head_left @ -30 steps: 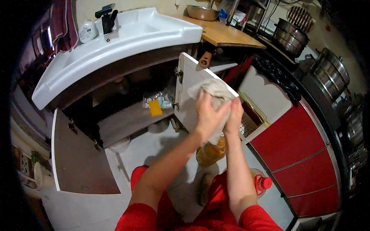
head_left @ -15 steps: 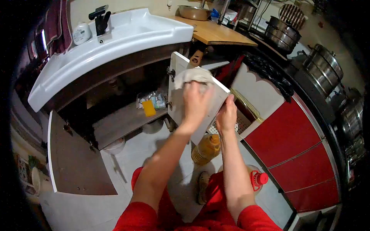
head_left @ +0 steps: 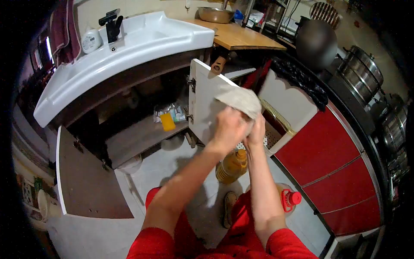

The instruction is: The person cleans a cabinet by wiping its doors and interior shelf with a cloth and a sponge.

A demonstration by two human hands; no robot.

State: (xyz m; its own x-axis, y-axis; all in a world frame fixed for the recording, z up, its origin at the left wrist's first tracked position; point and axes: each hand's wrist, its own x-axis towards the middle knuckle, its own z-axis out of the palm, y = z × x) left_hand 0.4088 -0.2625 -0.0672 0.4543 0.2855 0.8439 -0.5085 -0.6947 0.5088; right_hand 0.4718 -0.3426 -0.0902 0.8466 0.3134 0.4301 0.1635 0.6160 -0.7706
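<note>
A white sink (head_left: 129,58) is set above an open cabinet (head_left: 138,140), with a pale tiled floor (head_left: 86,233) below and red drawers (head_left: 323,159) at the right. Before the open white door (head_left: 205,99), a pale cloth (head_left: 239,100) is gripped by the left hand (head_left: 228,131), blurred, its fingers curled; the right hand (head_left: 257,129) is held close beside it, partly curled, though whether cloth is grasped there cannot be told

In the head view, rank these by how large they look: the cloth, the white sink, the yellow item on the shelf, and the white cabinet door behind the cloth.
1. White sink
2. White cabinet door, partly covered
3. Cloth, bunched and partly hidden
4. Yellow item
</note>
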